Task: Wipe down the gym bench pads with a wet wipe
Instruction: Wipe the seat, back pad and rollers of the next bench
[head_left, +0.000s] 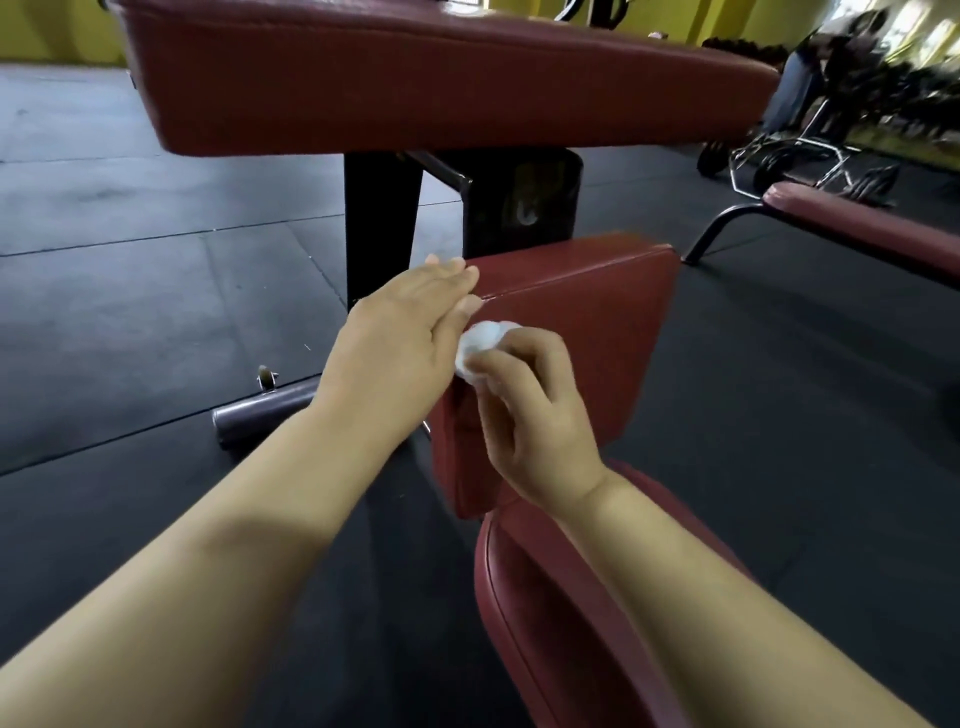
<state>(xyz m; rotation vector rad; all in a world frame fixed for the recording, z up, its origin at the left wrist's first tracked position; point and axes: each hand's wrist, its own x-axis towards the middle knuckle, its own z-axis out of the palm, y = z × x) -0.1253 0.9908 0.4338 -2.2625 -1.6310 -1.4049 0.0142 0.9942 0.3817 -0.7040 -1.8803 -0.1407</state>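
Your left hand (405, 343) is flat, fingers straight and together, reaching to the upper left corner of the middle pad (582, 332). Motion blur at the fingertips prevents you from confirming whether they press on the pad. Your right hand (524, 415) is curled, with thumb and fingers pinching a bunched white wipe (480, 347). The wipe sits at the left edge of the middle pad, just beside the left hand. The two hands are close together, with the wipe between them. Whether the wipe touches the pad surface cannot be told.

The large upper pad (415, 78) is cut off at the top of the view. The lower pad (545, 597) runs out of the bottom edge, and your right forearm covers part of it. A black post (382, 223) stands behind the left hand. A metal bar (260, 413) lies on the dark floor (130, 291), its right end hidden by your left forearm. A second bench (862, 223) at right is cut off by the frame edge. The far right background is too blurred to read.
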